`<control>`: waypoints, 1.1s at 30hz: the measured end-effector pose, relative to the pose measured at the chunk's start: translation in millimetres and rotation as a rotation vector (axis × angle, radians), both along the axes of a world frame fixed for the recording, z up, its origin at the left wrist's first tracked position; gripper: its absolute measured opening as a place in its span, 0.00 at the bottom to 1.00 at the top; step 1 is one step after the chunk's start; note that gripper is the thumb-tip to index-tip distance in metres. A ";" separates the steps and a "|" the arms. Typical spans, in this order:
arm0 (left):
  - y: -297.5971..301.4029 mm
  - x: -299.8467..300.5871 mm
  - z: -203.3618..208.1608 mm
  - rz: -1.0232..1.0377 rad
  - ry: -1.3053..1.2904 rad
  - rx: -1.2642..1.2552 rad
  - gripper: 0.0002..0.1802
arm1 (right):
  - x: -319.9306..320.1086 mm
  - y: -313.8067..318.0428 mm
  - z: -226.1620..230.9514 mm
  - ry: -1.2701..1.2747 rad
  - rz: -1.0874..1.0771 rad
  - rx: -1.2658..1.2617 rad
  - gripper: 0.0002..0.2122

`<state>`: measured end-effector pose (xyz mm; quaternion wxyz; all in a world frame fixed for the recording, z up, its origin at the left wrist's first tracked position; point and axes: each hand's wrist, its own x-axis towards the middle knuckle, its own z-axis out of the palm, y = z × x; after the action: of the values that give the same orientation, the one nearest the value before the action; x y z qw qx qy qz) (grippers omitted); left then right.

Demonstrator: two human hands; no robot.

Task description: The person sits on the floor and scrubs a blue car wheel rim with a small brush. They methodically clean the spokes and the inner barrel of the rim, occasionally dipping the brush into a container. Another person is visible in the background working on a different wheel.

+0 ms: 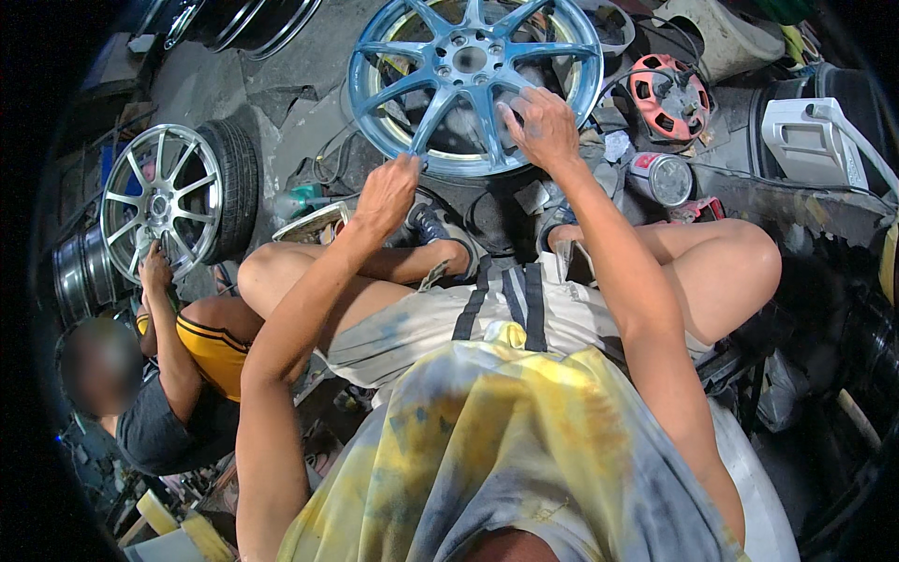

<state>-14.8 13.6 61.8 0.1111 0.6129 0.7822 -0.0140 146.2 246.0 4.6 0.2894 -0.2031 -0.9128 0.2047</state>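
A blue multi-spoke wheel rim [434, 119] is propped in front of me at the top of the view, its face toward me. My left hand [386, 194] is closed at its lower left edge, the fingers curled against the rim. My right hand [545, 131] is bent over the lower right spokes, thumb and fingers drawn together. Whether a small pad or sheet lies under those fingers I cannot make out. Between the spokes some yellowish and dark parts show behind the wheel.
To the left a person [173, 375] touches a silver wheel [161, 199], beside a black tire [231, 187]. A red slotted round part [668, 98], a can [661, 178] and a white plastic housing [813, 145] are on the right. Cables [749, 178] cross the floor.
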 end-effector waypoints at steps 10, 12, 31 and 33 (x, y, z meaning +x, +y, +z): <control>27.7 -73.7 83.1 0.105 0.072 -0.090 0.12 | 0.7 -3.8 -2.7 0.016 -0.039 -0.021 0.10; 16.2 -53.1 57.5 0.005 -0.190 0.164 0.13 | -2.6 -0.3 -1.1 0.024 -0.034 -0.011 0.10; 20.0 39.7 -8.1 -0.021 -0.376 0.197 0.20 | -0.1 -1.9 -4.8 0.022 -0.034 0.001 0.10; 24.1 27.3 -0.2 0.010 -0.439 0.057 0.21 | -1.6 0.1 -2.9 0.030 -0.035 -0.004 0.10</control>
<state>12.5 37.7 61.6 0.2616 0.6001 0.7424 0.1424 144.6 246.1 1.6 0.3063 -0.2165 -0.9042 0.2043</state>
